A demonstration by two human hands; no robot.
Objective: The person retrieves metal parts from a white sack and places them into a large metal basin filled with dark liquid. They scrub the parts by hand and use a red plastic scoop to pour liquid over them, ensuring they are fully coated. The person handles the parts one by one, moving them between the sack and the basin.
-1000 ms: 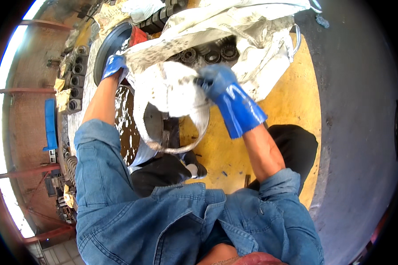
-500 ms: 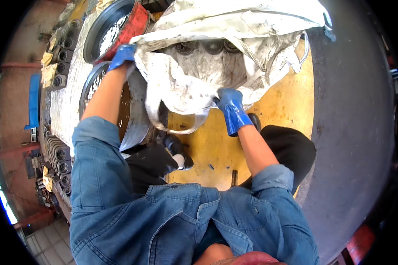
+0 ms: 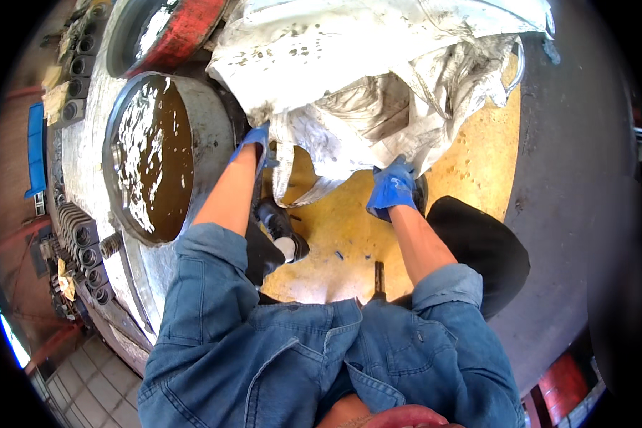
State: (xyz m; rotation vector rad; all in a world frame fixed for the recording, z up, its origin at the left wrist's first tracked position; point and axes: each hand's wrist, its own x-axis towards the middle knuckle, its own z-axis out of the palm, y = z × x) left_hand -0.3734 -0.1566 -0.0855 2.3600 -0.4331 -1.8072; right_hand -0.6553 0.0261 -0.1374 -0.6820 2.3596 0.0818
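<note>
A large white woven bulk bag (image 3: 292,64), stained grey, lies slack in front of me with its opening partly folded over. My left hand (image 3: 259,144), in a blue rubber glove, is closed on the bag's near-left edge beside a hanging strap (image 3: 284,167). In a matching glove, my right hand (image 3: 394,187) grips the near rim of the bag, its fingers partly hidden against the cloth. Creased, dirty lining shows between the folds, and the bag's contents are covered.
Left of the bag stands an open metal drum (image 3: 214,118) of brown liquid (image 3: 165,164), with a red drum (image 3: 185,36) beyond it. Rows of metal parts with round bores (image 3: 85,235) line the far left. Below is a yellow floor (image 3: 335,242); a dark grey surface (image 3: 563,178) runs along the right.
My left hand has come right and nearer to me, drawing the bag's far-left side over its opening. The round parts inside are now hidden. My right hand has shifted slightly right and nearer.
</note>
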